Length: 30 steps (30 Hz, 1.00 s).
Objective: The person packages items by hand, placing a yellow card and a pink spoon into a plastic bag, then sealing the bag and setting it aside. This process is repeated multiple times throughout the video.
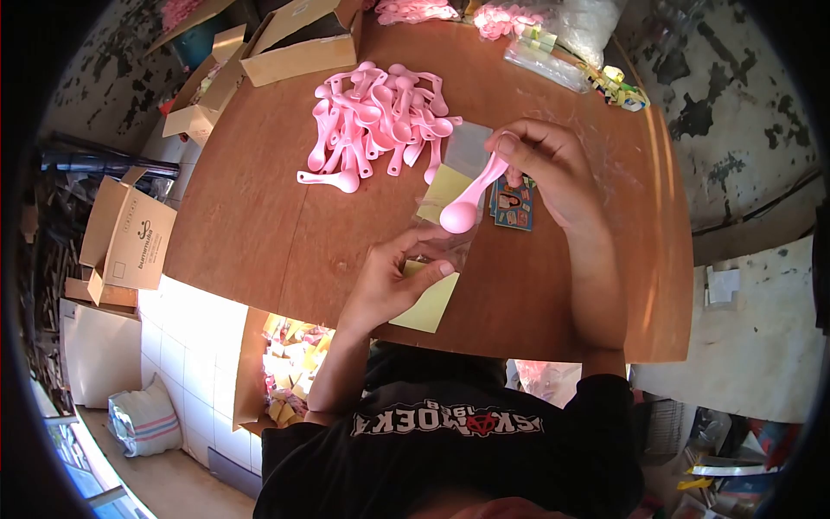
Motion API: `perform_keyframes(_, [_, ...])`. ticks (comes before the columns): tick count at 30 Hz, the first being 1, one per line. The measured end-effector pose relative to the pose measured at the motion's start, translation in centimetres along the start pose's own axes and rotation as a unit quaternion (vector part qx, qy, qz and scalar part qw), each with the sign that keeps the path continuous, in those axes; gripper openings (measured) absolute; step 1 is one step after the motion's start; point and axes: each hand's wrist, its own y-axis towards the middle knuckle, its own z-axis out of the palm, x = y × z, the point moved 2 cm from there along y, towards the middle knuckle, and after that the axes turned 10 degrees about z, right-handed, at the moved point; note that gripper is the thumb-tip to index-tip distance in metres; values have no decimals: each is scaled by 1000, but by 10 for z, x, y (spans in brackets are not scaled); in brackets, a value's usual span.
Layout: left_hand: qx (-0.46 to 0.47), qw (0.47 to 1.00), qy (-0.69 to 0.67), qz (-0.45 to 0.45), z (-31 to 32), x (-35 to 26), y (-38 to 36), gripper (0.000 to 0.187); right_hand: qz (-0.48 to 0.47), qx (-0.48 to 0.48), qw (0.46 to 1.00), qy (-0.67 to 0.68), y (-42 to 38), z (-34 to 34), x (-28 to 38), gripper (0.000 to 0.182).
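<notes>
My right hand [549, 169] pinches a pink plastic scoop [464, 210] by its handle, the round bowl hanging down to the left. Just below that bowl, my left hand [393, 281] grips a clear plastic bag [451, 253], thumb on one side and fingers curled behind. A yellow card [425, 304] shows beneath the left thumb, and another yellow card [443, 192] lies further up the table. Printed picture cards [513, 210] are stacked under my right wrist. Behind both hands sits a heap of pink scoops [380, 121].
The wooden table [251, 216] has open cardboard boxes [303, 39] at its far left edge. Clear plastic packets [546, 67] and a roll of printed strip [621, 89] lie at the far right. A box of filled packets [294, 350] stands below the near edge.
</notes>
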Motion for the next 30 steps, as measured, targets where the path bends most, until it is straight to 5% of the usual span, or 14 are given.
perform_keyframes(16, [-57,997,41,35,-3,-5,5,19,-20,-12,1000,-15,-11,15,8,18])
perform_keyframes(20, [-53,991,71,101,1,-8,11,22,-40,-17,999,-6,-16,19,10,21])
perform_keyframes(22, [-54,981,113,146,1,-14,13,23,-92,-20,996,-3,-19,22,14,18])
perform_keyframes(30, [-16,998,24,53,0,-29,20,34,-263,-68,943,-194,-34,36,29,20])
